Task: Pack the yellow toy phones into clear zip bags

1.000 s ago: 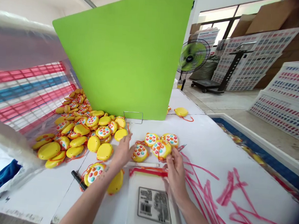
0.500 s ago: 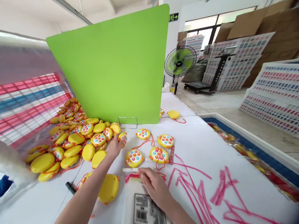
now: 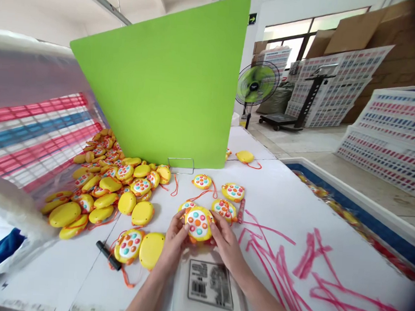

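Both hands hold one yellow toy [image 3: 198, 222] with coloured buttons just above the white table [image 3: 297, 199]. My left hand [image 3: 173, 241] grips its left side and my right hand [image 3: 227, 242] grips its right side, fingers curled round the rim. Under the hands lies a stack of clear plastic bags [image 3: 209, 288] with a barcode label. Three more toys lie face up just beyond: one at the back [image 3: 202, 181], one to the right [image 3: 233, 192] and one close by [image 3: 224, 209]. A heap of yellow toys [image 3: 109, 182] spreads out on the left.
A green divider board [image 3: 163, 81] stands upright behind the heap. Red plastic strips [image 3: 292, 270] lie scattered on the right of the table. A black marker [image 3: 108, 255] lies at the front left. A fan [image 3: 257, 85] and stacked printed cartons [image 3: 390, 135] stand beyond.
My left hand came back from the heap with a toy and my right hand left the bags; both now hold the toy together above the bag stack.
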`<state>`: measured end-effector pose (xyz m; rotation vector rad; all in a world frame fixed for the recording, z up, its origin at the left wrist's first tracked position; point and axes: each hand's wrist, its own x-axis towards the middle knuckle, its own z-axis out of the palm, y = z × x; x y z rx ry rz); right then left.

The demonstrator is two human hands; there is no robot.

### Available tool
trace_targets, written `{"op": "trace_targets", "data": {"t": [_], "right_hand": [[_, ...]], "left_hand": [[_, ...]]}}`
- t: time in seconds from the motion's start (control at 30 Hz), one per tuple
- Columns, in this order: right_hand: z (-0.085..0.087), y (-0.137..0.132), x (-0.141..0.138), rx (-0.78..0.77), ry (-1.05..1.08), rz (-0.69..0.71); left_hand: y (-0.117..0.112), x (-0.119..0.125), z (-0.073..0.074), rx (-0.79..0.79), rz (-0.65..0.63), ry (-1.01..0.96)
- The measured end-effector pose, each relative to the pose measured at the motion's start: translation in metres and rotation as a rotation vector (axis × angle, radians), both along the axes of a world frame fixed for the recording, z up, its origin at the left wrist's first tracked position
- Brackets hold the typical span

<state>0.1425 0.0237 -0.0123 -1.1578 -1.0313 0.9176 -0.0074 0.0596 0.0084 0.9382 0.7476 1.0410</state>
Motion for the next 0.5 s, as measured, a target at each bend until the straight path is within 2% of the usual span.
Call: {"op": "trace_targets", "data": {"t": [0.13, 0.23, 0.3, 0.5], "right_hand": [[0.0025, -0.0021, -0.0003, -0.008, -0.004, 0.021], [0.0047, -0.004, -0.0012, -0.02, -0.033, 0.085], [0.005, -0.0045, -0.0012, -0.02, -0.068, 0.104], [0.0017, -0.0038, 0.0014, -0.033, -0.145, 0.062]], "left_hand": [[-0.0009, -0.0007, 0.0005, -0.053, -0.023, 0.017], [-0.002, 0.0001, 0.0011, 0.001, -0.002, -0.002], [-0.003, 0.0005, 0.0013, 0.046, -0.032, 0.001], [-0.0078, 0.0019, 0.0001, 0.14, -0.118, 0.165]]}}
